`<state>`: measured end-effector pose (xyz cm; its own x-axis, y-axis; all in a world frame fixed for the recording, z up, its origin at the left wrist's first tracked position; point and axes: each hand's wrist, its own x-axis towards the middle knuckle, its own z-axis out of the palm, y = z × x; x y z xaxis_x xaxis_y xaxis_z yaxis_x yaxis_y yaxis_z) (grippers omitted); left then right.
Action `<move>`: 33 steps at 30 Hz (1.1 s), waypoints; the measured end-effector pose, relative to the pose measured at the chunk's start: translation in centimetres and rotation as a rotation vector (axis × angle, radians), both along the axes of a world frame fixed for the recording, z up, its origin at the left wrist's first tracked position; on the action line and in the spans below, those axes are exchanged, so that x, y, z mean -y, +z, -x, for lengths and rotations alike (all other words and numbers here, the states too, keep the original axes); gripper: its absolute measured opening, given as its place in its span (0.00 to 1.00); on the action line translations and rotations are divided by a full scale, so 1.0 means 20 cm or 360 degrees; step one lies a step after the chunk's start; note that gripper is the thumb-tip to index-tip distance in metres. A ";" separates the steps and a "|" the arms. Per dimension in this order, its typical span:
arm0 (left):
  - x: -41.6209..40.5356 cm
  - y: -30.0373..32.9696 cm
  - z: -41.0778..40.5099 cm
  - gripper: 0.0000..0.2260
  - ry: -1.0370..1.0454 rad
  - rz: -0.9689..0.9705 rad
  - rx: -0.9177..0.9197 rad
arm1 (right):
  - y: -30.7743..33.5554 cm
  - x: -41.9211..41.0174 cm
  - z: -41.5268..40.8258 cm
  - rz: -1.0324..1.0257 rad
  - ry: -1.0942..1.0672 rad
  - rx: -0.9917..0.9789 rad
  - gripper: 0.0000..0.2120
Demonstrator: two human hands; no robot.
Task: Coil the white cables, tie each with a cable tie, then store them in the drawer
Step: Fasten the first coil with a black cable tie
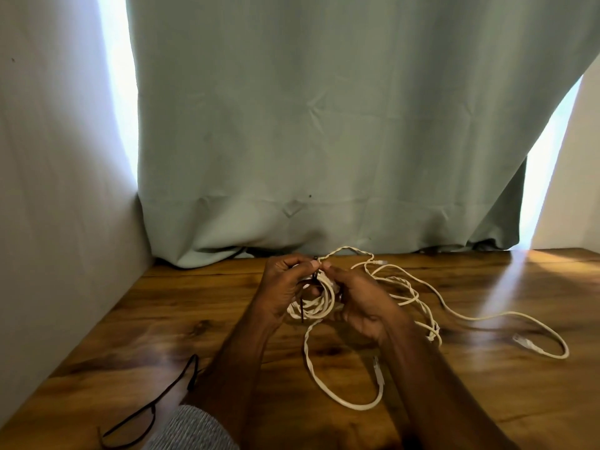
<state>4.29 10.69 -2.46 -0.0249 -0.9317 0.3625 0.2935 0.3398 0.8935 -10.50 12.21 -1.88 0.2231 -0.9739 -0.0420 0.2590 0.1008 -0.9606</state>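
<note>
A coil of white cable (313, 305) is held up just above the wooden table (487, 401), between both my hands. My left hand (284, 287) grips the coil's left side, where a thin black cable tie (302, 311) crosses the loops and hangs down. My right hand (357, 298) holds the coil's right side, fingertips pinching near the top by the tie's end. A loose tail of the white cable (331, 381) loops down toward me, ending in a plug (378, 371). Another white cable (480, 315) lies uncoiled to the right.
Several black cable ties (156, 407) lie on the table at the lower left. A grey-green curtain (324, 141) hangs behind the table, with a wall on the left. A grey sleeve (191, 430) shows at the bottom. No drawer is in view.
</note>
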 end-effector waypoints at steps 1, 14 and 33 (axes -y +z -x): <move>-0.01 0.00 0.01 0.08 -0.0005 -0.0005 0.0008 | 0.00 0.01 0.00 -0.0006 -0.0045 -0.0009 0.15; -0.06 -0.02 0.10 0.06 -0.0133 -0.0161 0.0051 | -0.01 0.06 0.00 0.0396 -0.0686 -0.0246 0.21; -0.01 -0.06 0.13 0.07 0.0247 -0.0436 -0.0345 | -0.03 0.13 -0.03 0.0879 -0.0868 -0.0489 0.02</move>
